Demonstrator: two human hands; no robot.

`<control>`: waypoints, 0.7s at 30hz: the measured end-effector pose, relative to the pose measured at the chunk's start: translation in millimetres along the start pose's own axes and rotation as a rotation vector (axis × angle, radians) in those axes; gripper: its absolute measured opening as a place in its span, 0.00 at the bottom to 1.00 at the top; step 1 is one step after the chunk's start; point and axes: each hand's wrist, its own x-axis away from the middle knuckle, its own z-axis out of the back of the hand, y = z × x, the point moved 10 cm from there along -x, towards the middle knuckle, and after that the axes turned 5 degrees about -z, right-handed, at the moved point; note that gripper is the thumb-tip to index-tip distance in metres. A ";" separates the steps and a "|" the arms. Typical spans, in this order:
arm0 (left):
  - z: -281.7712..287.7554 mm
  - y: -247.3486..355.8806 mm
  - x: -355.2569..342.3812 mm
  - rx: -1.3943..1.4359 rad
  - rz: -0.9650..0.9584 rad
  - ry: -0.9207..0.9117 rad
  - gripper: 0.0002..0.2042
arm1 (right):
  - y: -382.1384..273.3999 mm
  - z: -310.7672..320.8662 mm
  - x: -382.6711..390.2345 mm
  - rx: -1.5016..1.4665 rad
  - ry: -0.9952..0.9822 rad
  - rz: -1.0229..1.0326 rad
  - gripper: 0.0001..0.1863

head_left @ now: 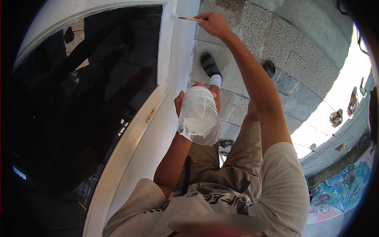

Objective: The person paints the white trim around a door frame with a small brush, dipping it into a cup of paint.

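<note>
My right hand (215,24) reaches far forward, its fingers closed round the handle of a thin paintbrush (191,19). The bristle end meets, or nearly meets, the white frame (167,51) around a dark glass pane (106,83). In front of my body, my left hand (179,103) wraps round a cut-off clear plastic bottle (198,112), tilted with its open end toward me. White paint coats the inside of the bottle and smears its rim. Part of the left hand is hidden behind it.
A white wall (152,146) runs close along my left, beside a hinge (151,115) on the frame. Grey paving slabs (256,25) lie below, where my sandalled foot (210,64) stands. Brownish objects (336,117) sit at the right, near a colourful painted surface (343,185).
</note>
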 end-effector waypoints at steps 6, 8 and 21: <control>0.4 4.8 -1.0 -0.055 0.000 -0.022 0.30 | -31.9 41.8 -70.3 0.189 -0.106 0.110 0.19; -3.3 10.1 1.0 -0.056 0.000 -0.061 0.30 | -33.2 49.7 -83.4 0.086 -0.031 0.096 0.18; -1.9 0.4 -2.2 -0.079 -0.006 -0.043 0.30 | 3.0 -12.6 -4.5 0.072 -0.151 0.045 0.18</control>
